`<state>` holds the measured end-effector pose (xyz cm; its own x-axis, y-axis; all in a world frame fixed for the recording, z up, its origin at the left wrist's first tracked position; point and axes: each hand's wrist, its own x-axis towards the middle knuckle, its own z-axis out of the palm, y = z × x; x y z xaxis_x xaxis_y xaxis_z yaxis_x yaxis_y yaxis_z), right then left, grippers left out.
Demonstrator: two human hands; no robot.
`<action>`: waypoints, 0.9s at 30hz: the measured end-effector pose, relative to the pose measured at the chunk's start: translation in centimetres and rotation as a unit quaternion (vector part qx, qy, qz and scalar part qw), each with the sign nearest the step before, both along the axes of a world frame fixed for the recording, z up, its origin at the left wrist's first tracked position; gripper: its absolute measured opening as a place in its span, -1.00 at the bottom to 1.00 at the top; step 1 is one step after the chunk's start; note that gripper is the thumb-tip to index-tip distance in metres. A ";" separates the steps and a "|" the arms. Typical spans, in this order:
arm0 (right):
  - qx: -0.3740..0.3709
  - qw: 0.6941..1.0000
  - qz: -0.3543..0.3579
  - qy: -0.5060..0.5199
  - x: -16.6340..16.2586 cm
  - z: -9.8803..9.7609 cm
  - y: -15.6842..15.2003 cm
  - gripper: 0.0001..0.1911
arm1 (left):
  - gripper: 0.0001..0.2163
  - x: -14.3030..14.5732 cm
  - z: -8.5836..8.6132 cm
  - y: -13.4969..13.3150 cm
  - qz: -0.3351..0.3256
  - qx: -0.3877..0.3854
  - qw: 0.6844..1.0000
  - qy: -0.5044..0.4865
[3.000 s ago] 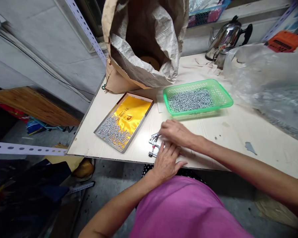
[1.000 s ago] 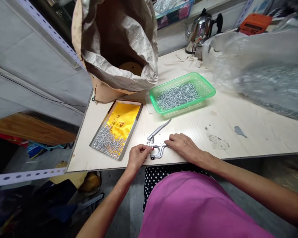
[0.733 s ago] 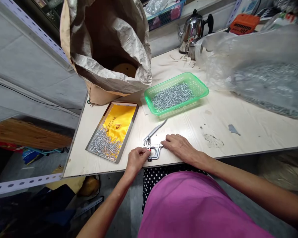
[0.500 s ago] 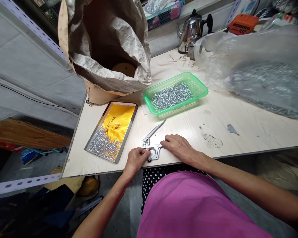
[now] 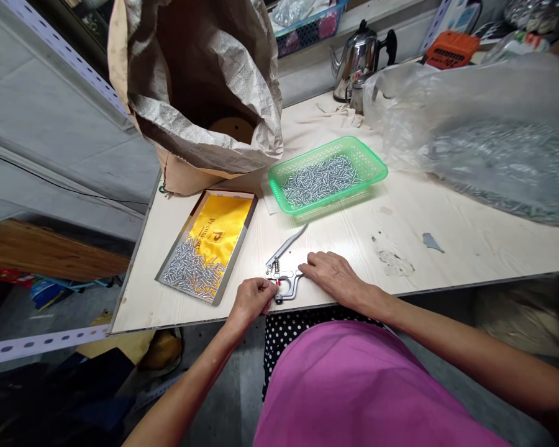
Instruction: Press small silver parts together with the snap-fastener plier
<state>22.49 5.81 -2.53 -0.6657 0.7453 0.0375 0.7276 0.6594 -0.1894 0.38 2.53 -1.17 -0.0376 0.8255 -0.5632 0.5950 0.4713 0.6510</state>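
Note:
A small metal press tool (image 5: 283, 273) with a raised lever lies near the front edge of the pale table (image 5: 447, 217). My left hand (image 5: 250, 299) is pinched at the tool's red-tipped jaw; what it holds is too small to make out. My right hand (image 5: 333, 277) rests flat on the tool's frame with fingers stretched out. A shallow box with a yellow lining (image 5: 223, 225) holds several small metal pieces at its near end, left of my hands. A green basket (image 5: 370, 162) full of similar metal pieces stands behind the tool.
A big open paper sack (image 5: 205, 93) stands at the table's back left. A large clear plastic bag of metal parts (image 5: 489, 136) fills the right side. A steel kettle (image 5: 358, 59) and an orange box (image 5: 449, 48) sit at the back. Perforated shelf rails (image 5: 41, 344) are at the left.
Three seconds ago both hands covered the tool and its lever was down. Now the lever stands up, my left hand pinches at the jaw, and my right hand lies on the frame.

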 end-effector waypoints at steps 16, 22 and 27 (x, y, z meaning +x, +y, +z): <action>-0.030 0.998 0.043 -0.034 0.0 0.5 0.2 -0.87 | -0.83 0.5 0.2 -0.9 0.040 -0.094 0.993 -0.052; -0.031 0.998 0.049 -0.035 0.0 0.6 0.0 -0.87 | -0.86 0.7 0.1 -1.3 0.067 -0.102 0.990 -0.070; -0.067 0.996 0.059 -0.001 0.9 1.3 1.2 -0.70 | -0.87 0.7 0.1 -1.2 0.069 -0.100 0.990 -0.071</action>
